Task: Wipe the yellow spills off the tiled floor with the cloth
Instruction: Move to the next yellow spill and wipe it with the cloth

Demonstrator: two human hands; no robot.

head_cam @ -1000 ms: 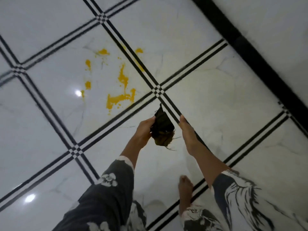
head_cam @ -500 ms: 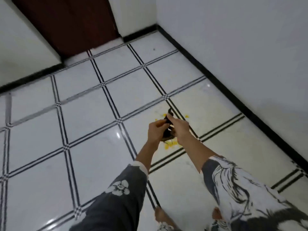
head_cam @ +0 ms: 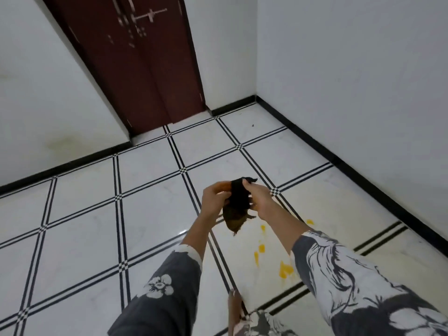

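**While the cloth (head_cam: 238, 202) hangs, both grips hold it**

The tiled floor (head_cam: 84, 214) lies below the grips. The left grip (head_cam: 214, 198) and the right grip (head_cam: 263, 202) each pinch one side of the dark cloth, held between them. The yellow spills (head_cam: 286, 269) lie on the floor under the right grip.

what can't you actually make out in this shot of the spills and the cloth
- Yellow spills on the white tiled floor: head view, the patterned right sleeve covers where they continue.
- Dark crumpled cloth: left hand and right hand hold its sides, so its full size is hidden.
- Bare foot: mostly under the trouser hem, bottom edge.
- Dark red door: top cut off by the frame.
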